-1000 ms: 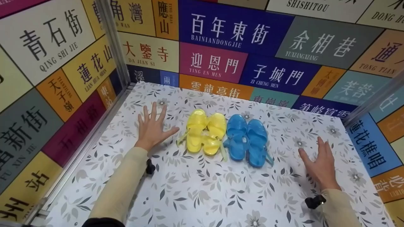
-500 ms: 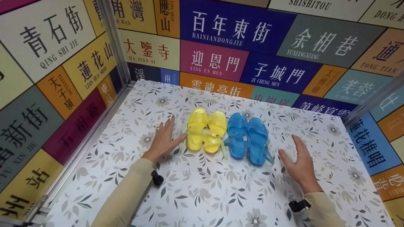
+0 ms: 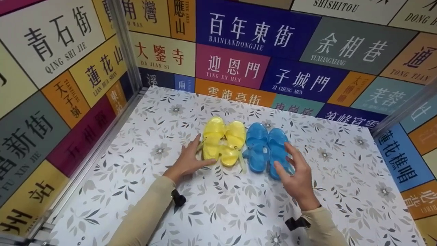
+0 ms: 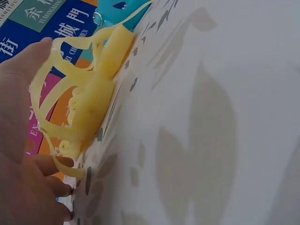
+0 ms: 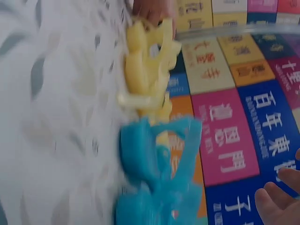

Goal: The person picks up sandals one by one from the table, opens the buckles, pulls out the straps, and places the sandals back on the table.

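Note:
A pair of yellow sandals (image 3: 235,131) lies side by side on the patterned surface, a pair of blue sandals (image 3: 256,131) close to their right. My left hand (image 3: 187,162) is at the left yellow sandal, thumb over its heel end and the other fingers along its outer side; a loose yellow strap (image 4: 63,166) hangs by those fingers in the left wrist view. My right hand (image 3: 297,176) hovers at the right blue sandal, thumb and fingers spread and partly covering it. Its fingertips (image 5: 274,201) appear apart from the blue sandals in the right wrist view.
White cloth (image 3: 235,212) with grey leaves and flowers covers the surface. Walls of coloured street-name panels (image 3: 252,30) stand behind and at both sides. Metal posts (image 3: 127,51) mark the corners. A black band (image 3: 178,198) is on the left wrist.
Both hands have moved inward to the sandals: the left rightward to the yellow pair, the right leftward to the blue pair. The sandals have stayed in place.

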Available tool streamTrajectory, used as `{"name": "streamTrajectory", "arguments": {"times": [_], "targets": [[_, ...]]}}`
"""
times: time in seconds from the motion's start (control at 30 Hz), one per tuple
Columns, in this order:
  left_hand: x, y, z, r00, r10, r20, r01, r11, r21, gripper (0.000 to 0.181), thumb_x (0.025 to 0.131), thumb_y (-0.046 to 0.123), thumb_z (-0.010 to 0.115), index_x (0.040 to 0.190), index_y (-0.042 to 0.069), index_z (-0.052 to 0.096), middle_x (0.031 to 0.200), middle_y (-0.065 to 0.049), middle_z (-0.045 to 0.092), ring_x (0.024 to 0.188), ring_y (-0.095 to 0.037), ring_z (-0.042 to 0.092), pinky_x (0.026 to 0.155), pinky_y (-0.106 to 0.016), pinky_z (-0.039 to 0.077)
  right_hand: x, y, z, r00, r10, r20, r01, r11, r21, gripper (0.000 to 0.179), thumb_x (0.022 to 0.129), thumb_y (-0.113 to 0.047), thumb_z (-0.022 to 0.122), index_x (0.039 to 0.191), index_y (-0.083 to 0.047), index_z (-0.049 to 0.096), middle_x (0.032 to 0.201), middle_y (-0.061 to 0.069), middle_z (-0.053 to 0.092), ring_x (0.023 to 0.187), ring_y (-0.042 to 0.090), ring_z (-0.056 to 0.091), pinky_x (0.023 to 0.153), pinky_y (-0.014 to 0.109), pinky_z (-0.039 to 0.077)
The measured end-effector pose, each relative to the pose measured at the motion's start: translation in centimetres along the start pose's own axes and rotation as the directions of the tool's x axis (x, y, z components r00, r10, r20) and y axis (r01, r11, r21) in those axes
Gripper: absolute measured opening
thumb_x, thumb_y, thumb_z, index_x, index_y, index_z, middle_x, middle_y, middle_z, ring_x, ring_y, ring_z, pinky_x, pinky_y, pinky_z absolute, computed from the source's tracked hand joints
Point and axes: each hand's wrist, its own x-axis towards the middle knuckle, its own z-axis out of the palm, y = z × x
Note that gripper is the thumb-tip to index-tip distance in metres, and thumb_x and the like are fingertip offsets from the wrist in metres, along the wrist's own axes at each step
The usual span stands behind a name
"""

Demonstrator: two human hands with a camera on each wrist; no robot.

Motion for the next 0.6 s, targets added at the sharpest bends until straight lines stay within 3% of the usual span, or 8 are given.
{"name": "streamTrajectory", "arguments": {"times": [0.17,0.3,0.43,0.6], "targets": [[0.1,0.0,0.4,1.000,-0.007,-0.004,0.007,1.000,0.000,0.127,0.076,0.065,0.086,0.170,0.028,0.009,0.175,-0.010,0.016,0.160,-0.047,0.000,0.125,-0.067,0.006,-0.2,-2.1,2.9,0.999,-0.005,0.051,0.001,0.996,0.090,0.062,0.092,0.002,0.077,0.150,-0.006,0.055,0.146,0.013,0.059,0.131,0.021,0.057,0.103,0.027,0.053],[0.2,0.0,0.6,1.000,-0.026,-0.003,0.026,1.000,0.012,0.125,0.077,0.057,0.089,0.170,0.026,0.011,0.175,-0.012,0.017,0.159,-0.047,-0.002,0.125,-0.066,0.003,-0.8,-3.1,5.5,0.987,0.034,0.154,-0.061,0.984,0.169,0.054,0.098,-0.005,0.073,0.149,-0.007,0.056,0.145,0.010,0.060,0.128,0.027,0.061,0.101,0.043,0.056],[0.2,0.0,0.6,1.000,-0.024,-0.013,0.024,0.999,0.030,0.122,0.078,0.053,0.089,0.170,0.024,0.015,0.173,-0.012,0.021,0.160,-0.043,0.003,0.127,-0.062,0.000,-1.3,-3.6,7.8,0.954,0.078,0.290,-0.138,0.971,0.195,0.053,0.100,-0.015,0.072,0.149,-0.005,0.054,0.146,0.016,0.060,0.128,0.037,0.062,0.100,0.051,0.056],[0.2,-0.1,0.6,0.997,0.067,-0.028,-0.066,0.996,0.053,0.114,0.082,0.050,0.088,0.168,0.015,0.022,0.170,-0.014,0.030,0.160,-0.044,0.013,0.128,-0.057,-0.005,-1.3,-4.0,9.8,0.904,0.116,0.411,-0.227,0.946,0.233,0.054,0.102,-0.017,0.071,0.148,0.003,0.053,0.147,0.024,0.057,0.129,0.043,0.061,0.102,0.055,0.054]]}}
